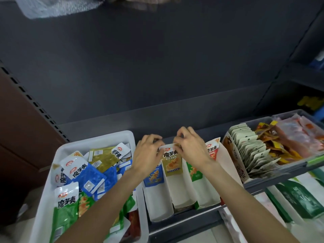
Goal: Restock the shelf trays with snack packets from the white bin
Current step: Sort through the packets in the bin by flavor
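Both hands [149, 153] [191, 148] at olive packet's [172, 163] top edge

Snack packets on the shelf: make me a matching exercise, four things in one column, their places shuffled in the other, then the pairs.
Things:
1. blue packet
2. olive packet
3. green packet
4. white bin

Places:
A. paper tray right of the olive one
B. far left on the shelf, full of mixed loose packets
C. middle paper tray, its top pinched by the left hand and right hand
D. leftmost paper tray, next to the bin

Pairs: 1-D, 2-C, 3-A, 4-B
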Demonstrator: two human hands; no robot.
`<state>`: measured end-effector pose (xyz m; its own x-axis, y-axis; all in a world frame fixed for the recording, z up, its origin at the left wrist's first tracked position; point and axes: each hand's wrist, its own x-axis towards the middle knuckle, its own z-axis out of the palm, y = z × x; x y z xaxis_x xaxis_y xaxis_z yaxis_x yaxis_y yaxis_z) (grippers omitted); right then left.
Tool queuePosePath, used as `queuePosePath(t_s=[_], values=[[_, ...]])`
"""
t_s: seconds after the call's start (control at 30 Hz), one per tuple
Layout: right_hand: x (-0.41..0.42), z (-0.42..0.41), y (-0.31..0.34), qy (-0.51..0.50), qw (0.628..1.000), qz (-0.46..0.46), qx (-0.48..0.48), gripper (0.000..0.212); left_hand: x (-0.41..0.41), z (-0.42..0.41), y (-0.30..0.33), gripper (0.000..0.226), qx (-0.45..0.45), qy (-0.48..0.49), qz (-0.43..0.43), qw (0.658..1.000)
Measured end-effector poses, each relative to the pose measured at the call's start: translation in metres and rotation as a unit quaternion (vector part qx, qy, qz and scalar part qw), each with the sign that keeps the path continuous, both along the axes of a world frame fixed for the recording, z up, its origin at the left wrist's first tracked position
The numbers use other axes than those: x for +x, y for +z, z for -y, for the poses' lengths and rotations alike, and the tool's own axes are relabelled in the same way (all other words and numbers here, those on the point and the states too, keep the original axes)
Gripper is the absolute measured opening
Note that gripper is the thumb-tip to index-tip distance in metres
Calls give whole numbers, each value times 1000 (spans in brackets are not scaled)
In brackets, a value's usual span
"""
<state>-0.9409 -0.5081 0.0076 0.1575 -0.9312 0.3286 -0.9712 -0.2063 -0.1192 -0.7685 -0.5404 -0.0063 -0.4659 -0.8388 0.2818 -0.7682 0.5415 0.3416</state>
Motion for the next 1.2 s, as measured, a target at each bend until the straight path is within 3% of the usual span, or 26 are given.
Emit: queuePosePath(t_s=[0.17,0.27,0.4,0.5,0.57,0.7,0.8,0.87,0.97,1.03,1.13,1.2], values=[[3,2,-18,-56,998,42,5,18,-5,3,-7,18,33,9,-9,999],[6,-6,-15,-46,995,90,-24,23,1,-1,2,17,-20,13,-76,997],[27,-20,9,30,986,148,-75,17,30,-15,25,22,-90,30,-165,982],[61,-31,23,99,983,146,-53,11,66,-33,39,22,-127,59,-172,975],[87,-37,23,126,985,120,-4,8,97,-45,35,26,-101,79,-139,982],[141,-46,5,176,973,64,136,16,163,-68,2,38,49,114,-2,992],[174,-51,-12,161,965,44,203,30,192,-89,-18,52,158,158,121,967],[191,-55,-25,133,965,11,227,45,203,-99,-28,66,186,165,155,956],[212,-63,-40,68,960,5,271,60,211,-110,-42,76,178,161,158,958],[217,-65,-43,17,950,68,306,62,213,-112,-46,77,167,157,143,963],[212,-69,-36,-34,921,191,339,44,211,-110,-43,72,177,158,124,963],[200,-77,-21,-42,910,243,334,26,207,-113,-36,57,181,190,17,965]])
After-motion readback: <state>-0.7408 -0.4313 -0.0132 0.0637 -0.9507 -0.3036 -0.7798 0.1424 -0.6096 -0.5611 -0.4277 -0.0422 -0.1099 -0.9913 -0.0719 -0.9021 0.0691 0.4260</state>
